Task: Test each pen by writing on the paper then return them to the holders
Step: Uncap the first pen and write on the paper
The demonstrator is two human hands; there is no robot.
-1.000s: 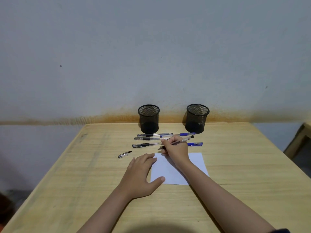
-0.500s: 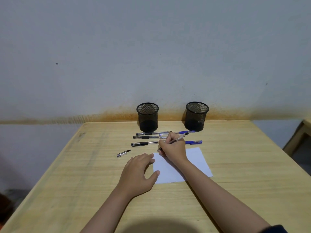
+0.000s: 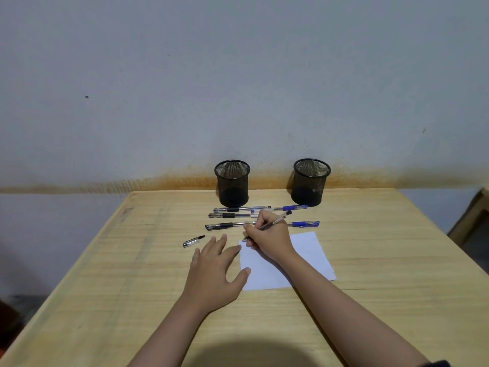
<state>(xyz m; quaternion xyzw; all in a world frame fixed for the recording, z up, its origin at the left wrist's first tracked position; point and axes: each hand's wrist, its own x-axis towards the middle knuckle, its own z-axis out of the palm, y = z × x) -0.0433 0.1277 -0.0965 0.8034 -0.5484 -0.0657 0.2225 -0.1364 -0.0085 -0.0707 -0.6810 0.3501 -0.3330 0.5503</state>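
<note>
Pens point(image 3: 239, 209) lie in a row on the counter point(image 3: 397, 260) before two empty mesh holders point(image 3: 232, 181), while right hand point(image 3: 270, 235) fingers clamp one uncapped pen point(image 3: 275, 221), tip at the paper point(image 3: 309, 250) corner, and the left hand point(image 3: 214, 271), fingers spread, pins the sheet, cap point(image 3: 193, 241) set aside.

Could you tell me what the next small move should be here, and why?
Probably a short stroke on the paper: the right hand holds an uncapped pen with its tip at the sheet's top-left corner, the left hand steadies the edge, and no mark is visible yet.
</note>
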